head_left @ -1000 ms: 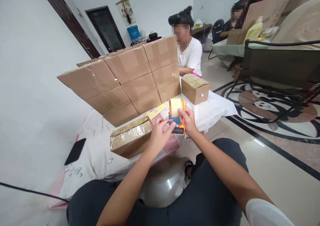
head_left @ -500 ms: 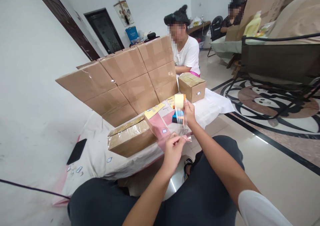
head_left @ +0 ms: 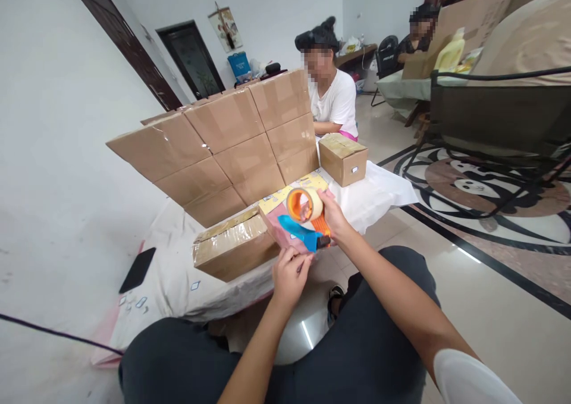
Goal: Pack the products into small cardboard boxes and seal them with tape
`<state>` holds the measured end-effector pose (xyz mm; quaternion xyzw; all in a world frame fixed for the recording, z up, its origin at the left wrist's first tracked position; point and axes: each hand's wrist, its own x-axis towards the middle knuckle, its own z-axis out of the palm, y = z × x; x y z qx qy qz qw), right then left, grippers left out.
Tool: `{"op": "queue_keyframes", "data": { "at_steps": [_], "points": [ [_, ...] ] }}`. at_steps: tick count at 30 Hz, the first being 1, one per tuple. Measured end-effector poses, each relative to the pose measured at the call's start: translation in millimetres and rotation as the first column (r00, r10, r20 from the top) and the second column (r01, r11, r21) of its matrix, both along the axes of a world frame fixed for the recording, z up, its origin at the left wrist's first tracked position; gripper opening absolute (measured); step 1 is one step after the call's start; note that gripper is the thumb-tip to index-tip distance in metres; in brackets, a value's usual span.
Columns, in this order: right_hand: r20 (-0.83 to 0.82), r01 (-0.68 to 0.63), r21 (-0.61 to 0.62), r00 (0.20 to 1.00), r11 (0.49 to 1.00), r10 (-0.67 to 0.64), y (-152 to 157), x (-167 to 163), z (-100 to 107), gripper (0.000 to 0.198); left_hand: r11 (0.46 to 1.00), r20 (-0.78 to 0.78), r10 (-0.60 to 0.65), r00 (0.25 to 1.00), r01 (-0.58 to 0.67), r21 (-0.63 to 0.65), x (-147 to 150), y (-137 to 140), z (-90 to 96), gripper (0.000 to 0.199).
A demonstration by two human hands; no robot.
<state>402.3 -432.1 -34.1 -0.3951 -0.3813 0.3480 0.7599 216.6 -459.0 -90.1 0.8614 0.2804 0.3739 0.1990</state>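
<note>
My right hand (head_left: pixel 333 216) is wrapped around a blue and orange tape dispenser (head_left: pixel 297 228), held tilted above the table's front edge. A roll of tape (head_left: pixel 316 204) sits on its orange hub, its open side turned toward me. Just below the dispenser's front end, my left hand (head_left: pixel 289 276) has its fingers pinched together, on the end of the clear tape; the strip itself hardly shows now. To the left of both hands, a taped cardboard box (head_left: pixel 232 246) lies on the cloth-covered table (head_left: pixel 173 297).
Behind stands a wall of stacked cardboard boxes (head_left: pixel 236 136). A smaller carton (head_left: pixel 342 160) sits at the table's right end, near a person in a white shirt (head_left: pixel 334 97). A black flat object (head_left: pixel 137 270) lies at the left. Another person (head_left: pixel 419 35) sits far back.
The dispenser has turned in my right hand, so its blue side and the roll's open face show. My left hand has moved left and slightly down; the stretched clear strip no longer stands out.
</note>
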Motion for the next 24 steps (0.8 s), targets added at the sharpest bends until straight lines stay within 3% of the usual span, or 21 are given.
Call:
{"op": "queue_keyframes", "data": {
  "at_steps": [2,4,6,8,10,12,13,15,20,24],
  "points": [
    [0.008,-0.25,-0.056,0.968,0.967,0.251,-9.5,-13.5,3.0,0.06,0.992,-0.048,-0.035,0.998,0.041,0.118,-8.7,1.2,1.5,0.027],
    [-0.048,-0.441,-0.103,0.897,0.891,0.439,-17.9,-23.3,6.8,0.062,0.975,-0.08,-0.054,0.995,0.07,0.21,-22.6,0.6,2.5,0.024],
    [-0.101,-0.538,-0.166,0.843,0.826,0.529,-24.3,-22.4,11.4,0.058,0.96,-0.073,-0.018,0.997,0.038,0.277,-45.0,2.1,1.9,0.02],
    [-0.121,-0.553,-0.23,0.833,0.801,0.541,-27.1,-8.3,16.2,0.054,0.946,-0.02,0.076,0.997,-0.066,0.317,-74.8,7.7,-0.3,0.02],
    [-0.073,-0.429,-0.241,0.903,0.871,0.424,-22.6,14.2,18.8,0.053,0.928,0.052,0.187,0.981,-0.194,0.318,-104.5,14.6,-3.6,0.023],
    [0.043,-0.102,-0.215,0.993,0.971,0.114,-8.0,34.7,15.9,0.052,0.931,0.101,0.246,0.964,-0.265,0.25,-123.7,18.9,-6.1,0.021],
    [0.113,0.075,-0.211,0.992,0.974,-0.052,2.7,41.6,11.4,0.052,0.947,0.12,0.245,0.962,-0.264,0.184,-127.2,19.8,-6.1,0.021],
    [0.241,0.288,-0.237,0.943,0.928,-0.231,27.0,47.1,-3.4,0.052,0.969,0.133,0.224,0.965,-0.235,0.076,-122.4,20.6,-2.8,0.023],
    [0.369,0.401,-0.305,0.886,0.864,-0.281,64.0,45.8,-41.9,0.053,0.979,0.189,0.198,0.962,-0.186,-0.081,-88.5,35.7,27.7,0.04],
    [0.441,0.582,-0.262,0.782,0.77,-0.441,58.7,56.8,-36.9,0.043,0.979,0.258,0.184,0.948,-0.152,-0.139,-86.9,54.3,54.6,0.044]
  ]
}}
